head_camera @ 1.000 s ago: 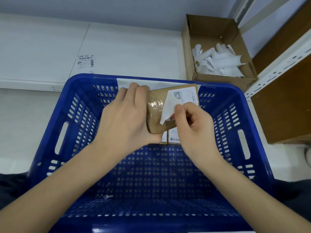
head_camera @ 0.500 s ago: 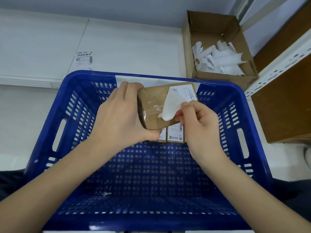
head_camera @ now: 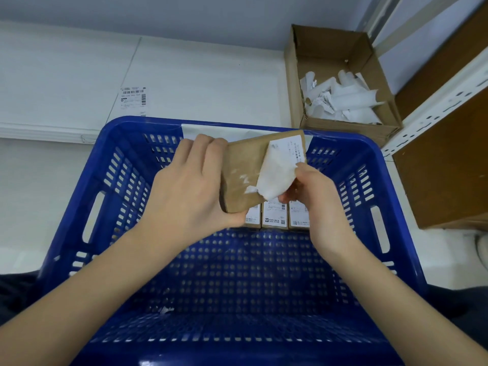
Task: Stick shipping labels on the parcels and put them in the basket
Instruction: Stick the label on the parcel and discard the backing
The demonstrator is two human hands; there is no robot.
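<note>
Now, from nearest me out to the far wall:

Basket: the blue basket (head_camera: pixel 383 165) fills my lap view, its near half bare mesh.

Left hand: my left hand (head_camera: pixel 190 191) clamps the brown parcel (head_camera: pixel 243 175) at its 9 o'clock edge, thumb under the near corner, holding it above the basket.

Right hand: my right hand (head_camera: pixel 311 196) pinches the backing paper (head_camera: pixel 274 178) at the parcel's 4 o'clock corner.

Change: over the last second the backing has peeled further. It was a narrow flap and now hangs as a wide curled sheet, while the printed shipping label (head_camera: pixel 291 150) lies on the parcel toward 1 o'clock. The parcel has tipped a little flatter too.

Meaning: I judge the label is partly stuck. The backing must come fully off and the label be pressed flat before the parcel goes in.

Parcels in basket: three labelled parcels (head_camera: pixel 274 220) stand side by side just beyond my hands, against the far wall.

Waste box: a cardboard box (head_camera: pixel 295 83) at 1 o'clock holds curled scraps (head_camera: pixel 343 101). I expect this backing belongs there.

Spare label: a loose label (head_camera: pixel 133 97) lies on the white surface at 11 o'clock.
</note>
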